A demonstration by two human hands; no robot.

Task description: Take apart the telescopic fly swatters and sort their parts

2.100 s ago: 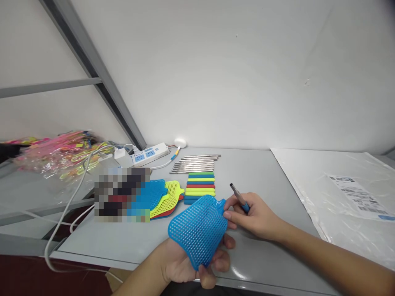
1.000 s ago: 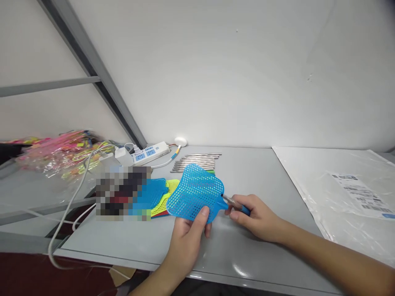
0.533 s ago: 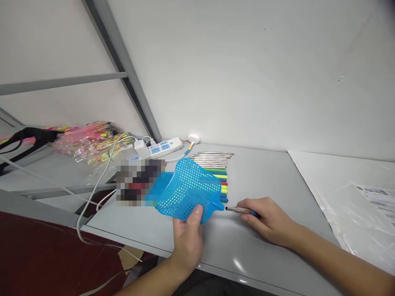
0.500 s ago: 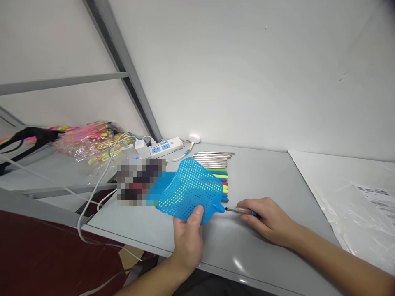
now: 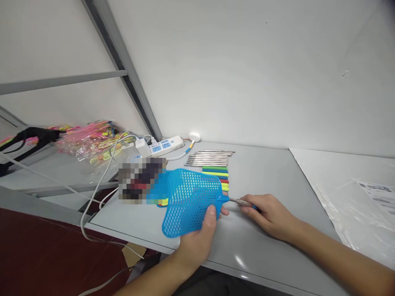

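Note:
My left hand (image 5: pixel 200 234) grips a blue perforated fly swatter head (image 5: pixel 194 197), thumb on its face and fingertips showing past the right edge. My right hand (image 5: pixel 268 213) is closed round the handle end of a metal rod (image 5: pixel 240 202) with a bit of blue showing at the grip. The rod's tip meets the narrow neck of the swatter head; how deep it sits inside I cannot tell. Behind the head lie coloured handle grips (image 5: pixel 215 174) in a row, partly covered. Beyond them several silver rods (image 5: pixel 210 158) lie side by side.
More blue swatter heads (image 5: pixel 159 187) lie at the left beside a blurred patch. A white power strip (image 5: pixel 166 146) with cables stands at the back. Plastic-wrapped colourful goods (image 5: pixel 92 139) fill the far left. White plastic sheeting (image 5: pixel 348 197) covers the table's right side.
The swatter head has turned and tilted in my left hand, which moved right. The gap between its neck and the rod has closed. My right hand has barely moved.

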